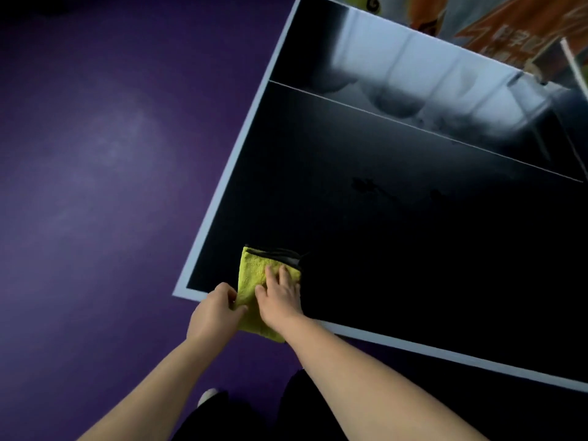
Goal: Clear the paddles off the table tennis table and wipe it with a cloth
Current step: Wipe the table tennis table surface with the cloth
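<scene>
A folded yellow-green cloth point(253, 275) with a dark underside lies at the near left corner of the dark table tennis table point(413, 237), hanging partly over its white edge. My right hand point(280, 292) lies flat on the cloth with fingers spread, pressing it to the surface. At the cloth's left edge, my left hand point(218, 308) pinches the fabric between thumb and fingers, just off the table corner. No paddles show on the visible part of the table.
A white centre line point(413, 125) crosses the table farther away, and a net post point(541, 74) stands at the upper right. Purple floor point(95, 186) lies to the left. Orange banners point(509, 27) sit beyond the table. My dark trousers and a shoe point(208, 396) are below.
</scene>
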`<act>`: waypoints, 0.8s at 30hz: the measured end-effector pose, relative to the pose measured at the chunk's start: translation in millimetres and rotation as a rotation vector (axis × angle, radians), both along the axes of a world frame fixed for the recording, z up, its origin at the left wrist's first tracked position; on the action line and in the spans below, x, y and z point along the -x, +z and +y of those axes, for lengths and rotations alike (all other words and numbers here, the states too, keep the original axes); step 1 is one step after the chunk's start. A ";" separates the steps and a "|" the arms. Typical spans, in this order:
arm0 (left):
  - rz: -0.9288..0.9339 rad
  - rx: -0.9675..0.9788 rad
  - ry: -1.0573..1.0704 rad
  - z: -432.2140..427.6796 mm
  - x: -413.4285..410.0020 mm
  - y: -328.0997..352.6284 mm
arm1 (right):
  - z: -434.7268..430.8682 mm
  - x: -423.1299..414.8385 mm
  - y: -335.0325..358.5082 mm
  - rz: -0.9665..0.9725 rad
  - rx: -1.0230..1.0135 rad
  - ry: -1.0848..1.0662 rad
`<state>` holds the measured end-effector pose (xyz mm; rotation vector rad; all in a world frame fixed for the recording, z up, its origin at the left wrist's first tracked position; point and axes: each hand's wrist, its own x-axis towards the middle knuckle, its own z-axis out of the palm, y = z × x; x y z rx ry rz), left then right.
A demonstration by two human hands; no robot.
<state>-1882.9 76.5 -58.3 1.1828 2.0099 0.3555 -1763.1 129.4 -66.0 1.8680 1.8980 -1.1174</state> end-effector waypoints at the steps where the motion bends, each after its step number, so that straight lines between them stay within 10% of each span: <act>1: -0.010 -0.004 0.011 -6.5 13.2 -0.5 | -3.8 14.9 -2.2 -0.009 0.001 0.040; 24: 0.021 -0.010 0.317 69.5 113.8 -36.8 | 100.9 108.1 -61.0 -0.165 -0.362 0.819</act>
